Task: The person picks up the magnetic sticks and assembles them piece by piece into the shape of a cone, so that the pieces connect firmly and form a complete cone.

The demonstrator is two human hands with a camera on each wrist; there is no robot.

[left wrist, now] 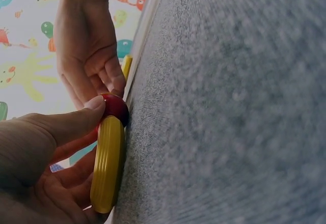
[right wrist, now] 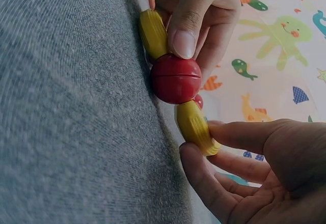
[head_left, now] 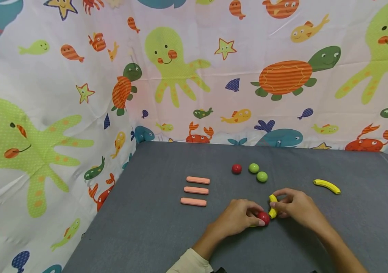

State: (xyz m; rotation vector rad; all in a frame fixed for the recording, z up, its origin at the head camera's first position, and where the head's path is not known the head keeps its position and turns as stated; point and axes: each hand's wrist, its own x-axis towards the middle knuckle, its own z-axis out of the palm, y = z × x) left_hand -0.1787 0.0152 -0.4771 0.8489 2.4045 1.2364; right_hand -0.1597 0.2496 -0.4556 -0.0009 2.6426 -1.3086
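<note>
My left hand (head_left: 240, 218) pinches a red ball (head_left: 263, 217) low at the grey tabletop. In the right wrist view a groove runs round the ball (right wrist: 175, 84). One yellow toy banana (left wrist: 108, 163) lies under the left hand and meets the ball's near side; the head view shows only a sliver of it. On the ball's other side, my right hand (head_left: 296, 206) pinches a second yellow banana (head_left: 273, 206) between thumb and fingers. This banana's lower end is right at the ball, as the right wrist view shows (right wrist: 195, 127).
Three pink sausages (head_left: 196, 190) lie in a column to the left. Behind the hands sit another red ball (head_left: 236, 169) and two green balls (head_left: 254, 168). A third banana (head_left: 327, 186) lies to the right. A sea-animal patterned curtain (head_left: 187, 87) borders the table's back and left.
</note>
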